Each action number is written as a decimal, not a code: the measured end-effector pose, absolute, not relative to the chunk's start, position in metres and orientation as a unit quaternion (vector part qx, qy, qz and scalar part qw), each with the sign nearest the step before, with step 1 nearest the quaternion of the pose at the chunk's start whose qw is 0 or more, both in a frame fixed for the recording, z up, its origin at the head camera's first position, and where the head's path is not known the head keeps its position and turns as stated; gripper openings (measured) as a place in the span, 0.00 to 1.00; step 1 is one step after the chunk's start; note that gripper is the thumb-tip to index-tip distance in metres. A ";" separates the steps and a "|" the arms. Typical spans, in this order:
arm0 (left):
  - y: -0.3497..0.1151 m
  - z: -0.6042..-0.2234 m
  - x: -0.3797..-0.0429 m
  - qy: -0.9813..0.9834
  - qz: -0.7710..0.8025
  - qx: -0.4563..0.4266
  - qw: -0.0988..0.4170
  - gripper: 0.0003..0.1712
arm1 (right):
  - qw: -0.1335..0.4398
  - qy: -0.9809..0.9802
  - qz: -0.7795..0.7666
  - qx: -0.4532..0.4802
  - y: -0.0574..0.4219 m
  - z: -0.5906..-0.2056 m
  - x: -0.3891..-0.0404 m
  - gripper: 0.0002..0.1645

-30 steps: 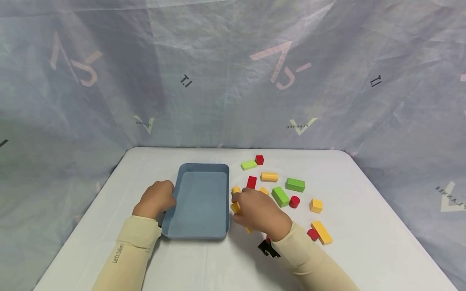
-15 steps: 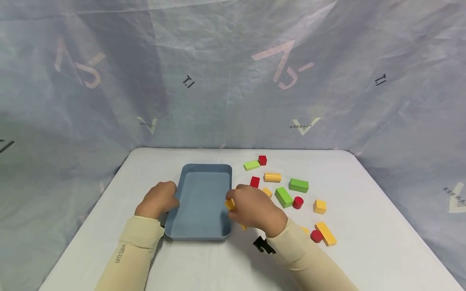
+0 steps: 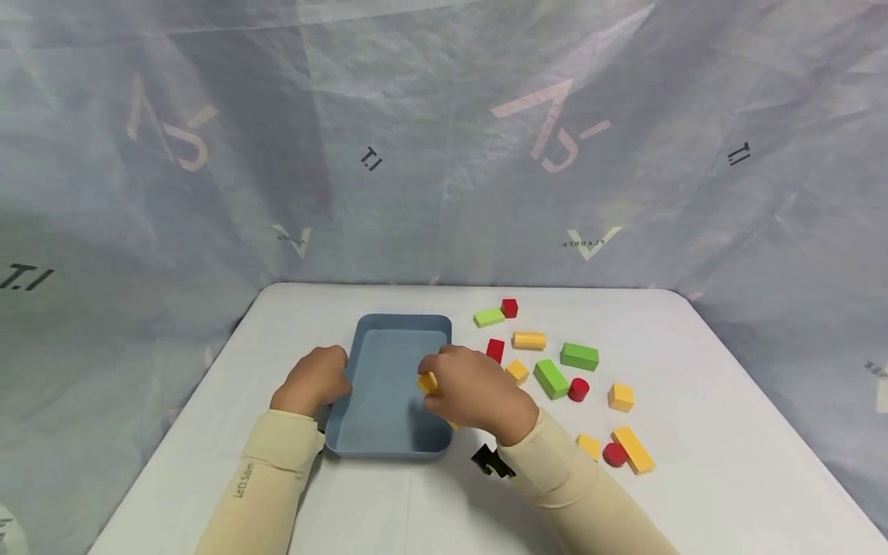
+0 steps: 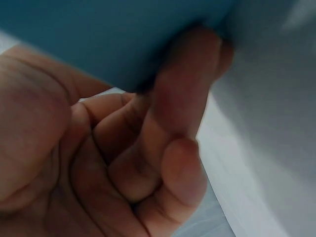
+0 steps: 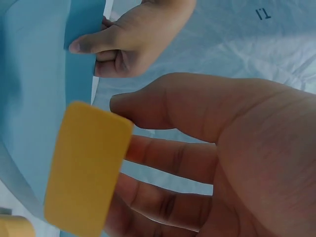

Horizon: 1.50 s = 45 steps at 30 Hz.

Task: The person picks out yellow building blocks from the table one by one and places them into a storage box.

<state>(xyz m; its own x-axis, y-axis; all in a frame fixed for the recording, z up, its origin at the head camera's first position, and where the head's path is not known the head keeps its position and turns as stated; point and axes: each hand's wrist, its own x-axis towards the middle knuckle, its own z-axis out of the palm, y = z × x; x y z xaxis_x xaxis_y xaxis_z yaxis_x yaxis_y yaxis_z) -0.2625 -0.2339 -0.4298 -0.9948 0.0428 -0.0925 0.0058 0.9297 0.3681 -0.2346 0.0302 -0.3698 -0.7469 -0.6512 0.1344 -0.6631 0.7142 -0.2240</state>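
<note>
Noting, as largest item, a grey printed backdrop (image 3: 416, 116) hanging in creases behind and along both sides of a white table (image 3: 375, 509). Recorded on the table, left of centre, a blue-grey tray (image 3: 385, 378) with rounded corners and low walls. Observed beige sleeves (image 3: 257, 486) on both forearms, with dark lettering on the left one. Found left hand (image 3: 315, 381) grasping the tray at its left wall, with fingers bent about the edge. Found right hand (image 3: 479, 393) pinching a yellow block (image 5: 86, 168) between thumb and fingers, over the right part of the tray. Unable to tell clearance above the tray floor.

Listed next, right of the tray, a long yellow bar (image 3: 633, 449), lying flat. Located a rear green block (image 3: 580, 356) and a front green block (image 3: 551, 378), set apart at differing angles. Logged a yellow cylinder (image 3: 529, 340) on its side, then a pale green block (image 3: 489, 317) farther back. Logged a yellow cube (image 3: 620, 397) well apart to the right. Counted among the smallest a red cylinder (image 3: 579, 389) just beside the front green block, a red disc (image 3: 614, 454) close against the bar, and a red cube (image 3: 509, 308) at the pale block's end.
</note>
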 end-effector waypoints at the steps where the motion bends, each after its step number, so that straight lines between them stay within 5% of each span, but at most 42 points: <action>1: -0.233 -0.430 -0.262 0.981 0.187 0.013 0.051 0.06 | 0.022 -0.925 0.129 0.356 0.030 -0.371 -0.235 0.18; 45: -0.227 -0.430 -0.261 0.988 0.145 0.016 0.049 0.06 | 0.015 -0.922 0.100 0.373 0.002 -0.397 -0.244 0.20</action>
<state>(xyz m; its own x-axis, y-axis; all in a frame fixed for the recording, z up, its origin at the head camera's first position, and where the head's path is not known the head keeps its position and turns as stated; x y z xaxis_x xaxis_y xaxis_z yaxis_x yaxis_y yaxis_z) -0.2608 -0.2274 -0.4295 -0.9947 0.0459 -0.0921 0.0175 0.9575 0.2879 -0.2443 0.0020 -0.3967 -0.7206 -0.6858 0.1020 -0.6918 0.7011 -0.1729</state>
